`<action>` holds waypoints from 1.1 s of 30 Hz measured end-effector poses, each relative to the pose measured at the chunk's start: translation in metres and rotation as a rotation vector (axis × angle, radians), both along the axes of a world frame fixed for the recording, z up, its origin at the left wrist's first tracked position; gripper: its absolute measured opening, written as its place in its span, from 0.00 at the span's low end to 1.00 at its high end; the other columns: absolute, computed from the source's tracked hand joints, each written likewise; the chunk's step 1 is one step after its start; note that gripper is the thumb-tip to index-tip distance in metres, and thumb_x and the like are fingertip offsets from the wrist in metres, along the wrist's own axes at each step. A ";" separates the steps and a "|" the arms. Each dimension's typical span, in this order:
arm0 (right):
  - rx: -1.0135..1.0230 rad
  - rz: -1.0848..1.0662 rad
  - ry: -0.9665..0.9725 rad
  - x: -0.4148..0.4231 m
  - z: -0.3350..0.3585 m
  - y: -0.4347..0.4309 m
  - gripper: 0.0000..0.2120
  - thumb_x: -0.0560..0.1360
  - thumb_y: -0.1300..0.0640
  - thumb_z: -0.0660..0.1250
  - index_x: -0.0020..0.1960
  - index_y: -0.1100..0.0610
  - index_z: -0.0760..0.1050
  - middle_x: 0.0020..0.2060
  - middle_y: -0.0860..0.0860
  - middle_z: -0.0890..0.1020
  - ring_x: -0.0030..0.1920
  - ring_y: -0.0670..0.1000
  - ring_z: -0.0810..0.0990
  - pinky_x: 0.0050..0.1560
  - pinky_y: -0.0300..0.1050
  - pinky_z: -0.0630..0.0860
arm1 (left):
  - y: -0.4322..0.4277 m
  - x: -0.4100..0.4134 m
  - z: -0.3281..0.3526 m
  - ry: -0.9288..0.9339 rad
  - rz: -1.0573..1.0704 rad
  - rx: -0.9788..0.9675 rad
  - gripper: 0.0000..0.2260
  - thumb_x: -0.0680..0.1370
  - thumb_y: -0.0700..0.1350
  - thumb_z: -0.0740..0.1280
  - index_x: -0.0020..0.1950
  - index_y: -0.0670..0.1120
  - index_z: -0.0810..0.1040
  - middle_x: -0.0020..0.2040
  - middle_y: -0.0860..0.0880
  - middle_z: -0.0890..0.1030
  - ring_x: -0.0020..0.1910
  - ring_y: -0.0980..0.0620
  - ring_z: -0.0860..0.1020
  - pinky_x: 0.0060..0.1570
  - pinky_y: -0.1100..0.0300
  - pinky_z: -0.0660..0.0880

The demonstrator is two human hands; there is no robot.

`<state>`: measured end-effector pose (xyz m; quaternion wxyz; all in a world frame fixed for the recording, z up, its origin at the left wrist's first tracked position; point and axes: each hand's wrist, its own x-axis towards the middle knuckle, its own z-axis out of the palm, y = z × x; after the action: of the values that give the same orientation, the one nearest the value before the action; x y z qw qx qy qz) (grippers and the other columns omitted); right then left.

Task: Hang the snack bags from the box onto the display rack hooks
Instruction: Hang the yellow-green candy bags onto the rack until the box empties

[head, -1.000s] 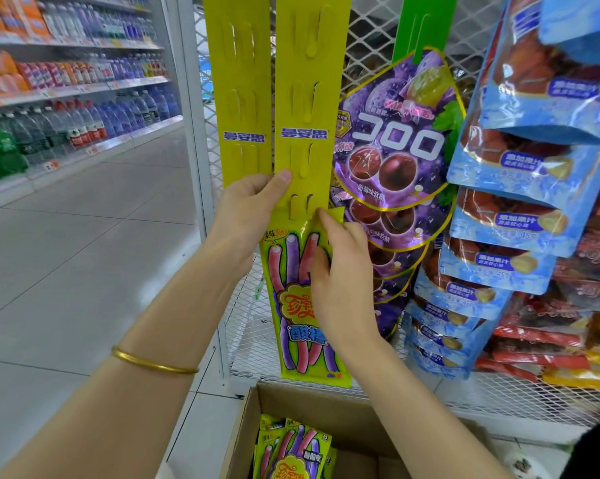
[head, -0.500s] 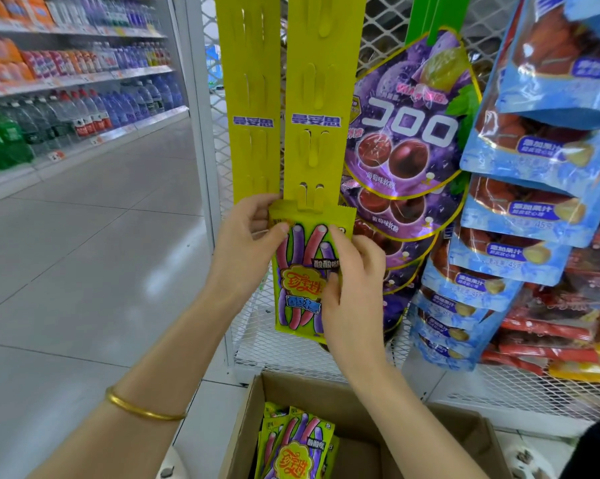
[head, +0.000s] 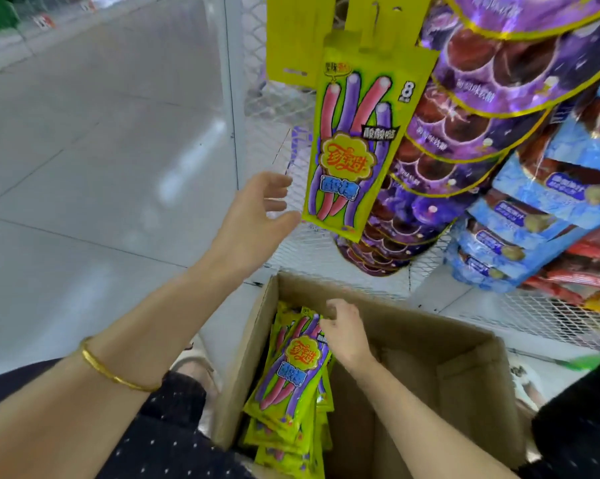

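A yellow-green snack bag (head: 357, 140) with pink and purple sticks printed on it hangs from the bottom hooks of a yellow display strip (head: 374, 19). My left hand (head: 253, 216) hovers open just left of the bag's lower corner, holding nothing. Below, a cardboard box (head: 464, 354) holds a stack of several matching snack bags (head: 291, 382) along its left side. My right hand (head: 343, 330) is down inside the box, fingers curled at the top edge of the uppermost bag.
A second yellow strip (head: 291, 36) hangs empty to the left. Purple candy bags (head: 481, 108) and blue bags (head: 540, 202) hang on the wire mesh rack (head: 291, 112) to the right. The grey shop floor (head: 84, 150) stretches left.
Both hands have let go of the hung bag. My right hand dropped into the box onto the stack. My left hand lowered and opened. The view tilted downward.
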<state>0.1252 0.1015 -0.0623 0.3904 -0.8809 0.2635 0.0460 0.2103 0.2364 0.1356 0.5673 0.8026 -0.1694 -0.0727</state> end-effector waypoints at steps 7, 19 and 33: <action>0.429 -0.715 0.208 0.010 -0.073 0.008 0.21 0.71 0.58 0.72 0.57 0.69 0.70 0.55 0.64 0.78 0.55 0.62 0.77 0.49 0.48 0.72 | 0.009 0.009 -0.015 0.140 0.017 0.038 0.16 0.76 0.40 0.66 0.63 0.50 0.71 0.57 0.54 0.75 0.51 0.59 0.76 0.50 0.62 0.75; 1.113 -0.479 -0.064 0.002 -0.010 0.004 0.08 0.76 0.61 0.65 0.54 0.62 0.77 0.48 0.58 0.84 0.45 0.56 0.83 0.44 0.49 0.80 | -0.001 0.014 -0.042 0.303 -0.034 0.205 0.14 0.76 0.39 0.66 0.60 0.49 0.72 0.61 0.48 0.74 0.52 0.54 0.76 0.52 0.56 0.75; 0.827 -0.067 -0.393 -0.018 0.119 -0.022 0.07 0.75 0.64 0.64 0.50 0.57 0.78 0.45 0.51 0.85 0.45 0.49 0.83 0.43 0.42 0.79 | -0.011 0.008 -0.015 0.295 -0.342 0.353 0.04 0.75 0.38 0.68 0.42 0.45 0.75 0.51 0.36 0.79 0.45 0.49 0.77 0.46 0.54 0.76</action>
<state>0.1068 0.0794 0.0570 0.7529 -0.6342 0.1724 -0.0336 0.2186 0.2255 0.1206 0.4167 0.8295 -0.2027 -0.3118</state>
